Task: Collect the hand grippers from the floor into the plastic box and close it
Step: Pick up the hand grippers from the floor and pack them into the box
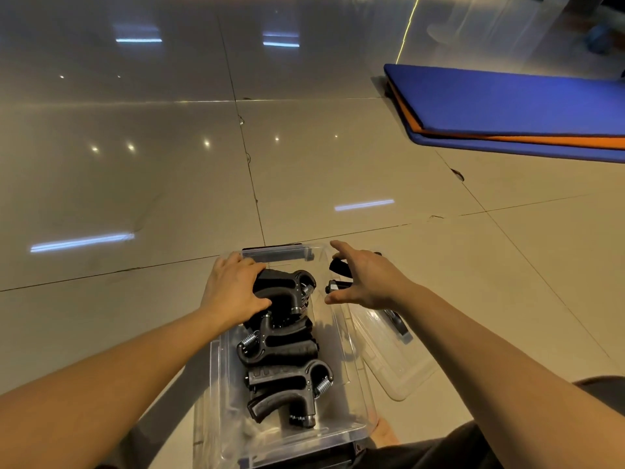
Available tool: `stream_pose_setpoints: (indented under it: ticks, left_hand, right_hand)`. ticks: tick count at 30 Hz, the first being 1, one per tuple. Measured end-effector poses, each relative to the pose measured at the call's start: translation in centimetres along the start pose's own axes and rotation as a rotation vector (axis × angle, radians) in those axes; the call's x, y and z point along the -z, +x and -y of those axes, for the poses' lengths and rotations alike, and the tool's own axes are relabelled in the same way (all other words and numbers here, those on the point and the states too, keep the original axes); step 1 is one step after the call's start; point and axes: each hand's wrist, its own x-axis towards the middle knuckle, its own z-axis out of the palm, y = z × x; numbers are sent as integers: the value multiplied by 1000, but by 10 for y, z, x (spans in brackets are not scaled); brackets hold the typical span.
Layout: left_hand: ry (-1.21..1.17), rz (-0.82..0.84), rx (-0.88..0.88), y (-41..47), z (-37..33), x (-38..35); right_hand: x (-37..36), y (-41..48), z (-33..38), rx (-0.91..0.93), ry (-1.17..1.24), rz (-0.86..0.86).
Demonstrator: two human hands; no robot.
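A clear plastic box (216,367) stands open on the glossy tiled floor (135,184) at the lower centre of the frame, with three black spring-loaded hand grippers inside it in a row from top to bottom. The left hand (233,286) is at the upper end of the box, fingers curled over the handle of the uppermost hand gripper (287,289) and thumb tucked under it, so it has a hold on that one. Below it lie the middle hand gripper (277,343) and the lowest hand gripper (284,390), touching one another. Just right of the box's upper right corner, seemingly outside it on the floor, is a fourth hand gripper (340,269), partly hidden by the right hand (365,279), which is spread wide over it with fingers straight and thumb out, grasping nothing; whether it touches the gripper cannot be told. The clear lid (389,353) lies flat on the floor right of the box, just beside it. A blue and orange mat (507,99) lies at the upper right of the frame, well apart
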Motion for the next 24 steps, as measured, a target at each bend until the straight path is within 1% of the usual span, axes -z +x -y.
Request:
stream_pose_setpoints:
  ticks: [4, 7, 12, 18, 22, 24]
  left_hand:
    - [36, -18, 50, -3, -5, -3]
    - [113, -33, 15, -3, -3, -8]
    - [189, -57, 6, -3, -2, -8]
    - [279, -57, 41, -6, -3, -7]
    - [283, -69, 87, -7, -1, -6]
    - [231, -88, 113, -9, 1, -1]
  right_hand:
    - [0, 2, 1, 12, -3, 11]
    - [3, 4, 4, 31, 11, 2]
    - [5, 7, 9, 57, 13, -3]
    - [7, 7, 12, 77, -37, 1]
    - [8, 6, 15, 84, -46, -11]
    - [10, 6, 17, 91, -56, -22]
